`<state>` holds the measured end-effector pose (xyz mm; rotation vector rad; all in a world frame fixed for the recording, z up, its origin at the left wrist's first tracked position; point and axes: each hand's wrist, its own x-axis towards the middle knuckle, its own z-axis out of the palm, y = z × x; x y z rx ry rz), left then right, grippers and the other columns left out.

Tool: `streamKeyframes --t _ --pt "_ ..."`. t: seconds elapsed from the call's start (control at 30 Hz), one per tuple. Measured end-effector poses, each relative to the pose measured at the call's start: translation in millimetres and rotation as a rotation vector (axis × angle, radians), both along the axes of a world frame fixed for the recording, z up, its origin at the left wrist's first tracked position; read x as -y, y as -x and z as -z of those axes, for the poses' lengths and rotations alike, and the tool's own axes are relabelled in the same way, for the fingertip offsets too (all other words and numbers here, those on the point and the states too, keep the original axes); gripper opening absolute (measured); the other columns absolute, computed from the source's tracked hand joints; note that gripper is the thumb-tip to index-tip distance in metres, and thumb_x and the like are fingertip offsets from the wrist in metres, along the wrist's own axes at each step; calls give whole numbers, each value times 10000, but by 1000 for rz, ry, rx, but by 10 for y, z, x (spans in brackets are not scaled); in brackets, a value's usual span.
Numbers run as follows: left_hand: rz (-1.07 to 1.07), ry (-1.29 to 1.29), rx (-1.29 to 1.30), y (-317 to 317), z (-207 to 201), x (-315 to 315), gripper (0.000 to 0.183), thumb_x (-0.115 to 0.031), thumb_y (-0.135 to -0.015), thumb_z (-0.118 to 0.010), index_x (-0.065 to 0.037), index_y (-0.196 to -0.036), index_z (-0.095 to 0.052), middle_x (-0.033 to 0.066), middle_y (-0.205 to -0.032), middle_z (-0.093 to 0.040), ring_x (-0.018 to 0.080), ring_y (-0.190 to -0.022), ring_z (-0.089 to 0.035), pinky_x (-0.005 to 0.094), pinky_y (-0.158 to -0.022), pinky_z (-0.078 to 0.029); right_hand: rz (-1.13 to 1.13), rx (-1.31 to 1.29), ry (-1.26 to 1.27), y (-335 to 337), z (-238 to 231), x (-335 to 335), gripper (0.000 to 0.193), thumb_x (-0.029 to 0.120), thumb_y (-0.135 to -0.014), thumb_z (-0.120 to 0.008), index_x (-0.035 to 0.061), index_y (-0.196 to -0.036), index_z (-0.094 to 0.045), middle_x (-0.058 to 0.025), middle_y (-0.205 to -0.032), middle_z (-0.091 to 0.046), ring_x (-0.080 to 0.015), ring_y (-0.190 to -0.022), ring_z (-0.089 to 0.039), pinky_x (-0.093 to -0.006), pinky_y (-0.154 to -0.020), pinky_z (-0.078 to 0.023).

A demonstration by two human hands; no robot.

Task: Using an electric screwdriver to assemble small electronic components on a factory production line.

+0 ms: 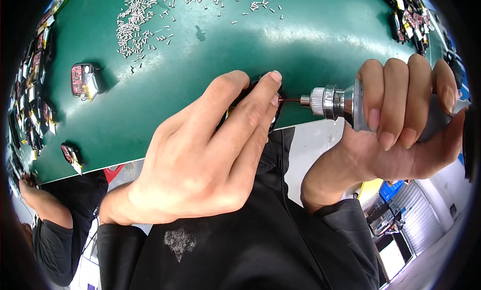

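Under my left hand [200, 160] lies a small black plastic-cased device [276, 114], held near the front edge of the green table. The fingers stretch over it and hide most of it; only dark edges show around them. My right hand [401, 104] is wrapped round a grey electric screwdriver [330, 102] with a silver collar, held level and pointing left. Its thin bit [293, 99] reaches the device beside my left fingertips. Whether a screw sits under the bit tip is hidden.
Many loose small screws [133, 34] are scattered at the far side of the green table [310, 54]. One open device [85, 82] and another [71, 154] lie to the left. Piles of devices line the left [32, 99] and right [411, 17] edges. A co-worker's arm [50, 205] shows lower left.
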<state>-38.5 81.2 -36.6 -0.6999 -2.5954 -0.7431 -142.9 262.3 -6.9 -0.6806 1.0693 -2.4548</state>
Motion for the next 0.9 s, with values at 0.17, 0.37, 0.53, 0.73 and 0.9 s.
streamKeyframes --t 0.17,0.37,0.53,0.73,0.9 --pt "-3 -11 -12 -19 9 30 455 -12 -504 -686 140 -926 -612 215 -1028 -621 300 -799 -578 330 -590 -547 -24 -52 -52 -21 -27 37 265 314 -902 -456 57 -919 -519 4 -558 -424 -103 -455 -423 -258 -537 -373" --pt "9 -8 5 -22 15 20 453 -14 -526 -696 129 -947 -612 211 -1043 -618 301 -809 -576 333 -599 -546 -69 -69 -63 19 -21 18 271 314 -911 -437 57 -932 -520 -1 -567 -431 -107 -472 -443 -265 -549 -383" --pt "7 -29 23 -27 24 18 460 -18 -541 -703 123 -968 -606 209 -1047 -617 303 -811 -574 338 -606 -542 -170 -100 -90 68 -34 5 287 336 -930 -418 65 -941 -513 -2 -576 -437 -108 -483 -448 -267 -558 -386" --pt "37 -18 -6 11 6 41 462 -38 -552 -711 111 -974 -596 195 -1068 -609 296 -807 -567 341 -595 -523 -244 -209 -159 76 -74 109 320 392 -966 -374 95 -968 -492 13 -578 -422 -91 -476 -403 -257 -561 -392" --pt "25 38 49 25 -62 77 448 -69 -568 -719 92 -969 -600 171 -1134 -585 282 -864 -561 331 -616 -528 -182 -189 -97 12 -14 243 264 330 -964 -404 82 -886 -446 21 -556 -395 -73 -427 -367 -244 -494 -372"
